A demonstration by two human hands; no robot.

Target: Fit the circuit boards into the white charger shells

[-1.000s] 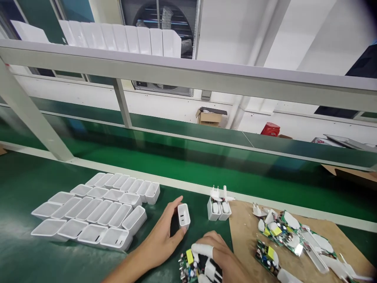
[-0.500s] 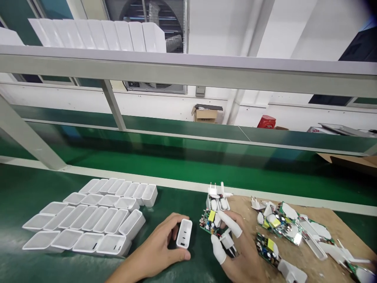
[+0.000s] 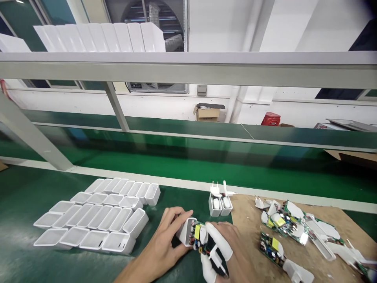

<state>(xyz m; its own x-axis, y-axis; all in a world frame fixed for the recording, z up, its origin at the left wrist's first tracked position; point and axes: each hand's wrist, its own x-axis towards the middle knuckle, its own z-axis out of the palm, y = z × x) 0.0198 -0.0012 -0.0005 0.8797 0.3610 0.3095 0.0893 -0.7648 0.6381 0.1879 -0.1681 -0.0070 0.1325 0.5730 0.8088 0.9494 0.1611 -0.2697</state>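
My left hand (image 3: 167,241) grips a white plastic charger housing (image 3: 184,232), tilted with its open side toward the right. In my right hand (image 3: 225,249), with white finger cots on its fingertips, is a circuit board (image 3: 200,234) with a yellow transformer. A white plug piece (image 3: 216,257) hangs by wires from this board, beneath the right fingers. The board's left end is at the housing's mouth; whether it has entered cannot be made out. Just beyond the hands, two filled housings (image 3: 220,205) stand upright with plug pieces on top.
Rows of white open housings (image 3: 94,216) cover the left of the green bench. On the right, a brown cardboard sheet (image 3: 246,220) bears several circuit boards (image 3: 294,220) and another wired board (image 3: 271,247). A metal frame rail (image 3: 176,72) crosses above, holding white boxes (image 3: 100,37).
My right hand has brought the circuit board leftward to the housing. The left hand has turned the housing so its opening faces the board. The view has shifted slightly.
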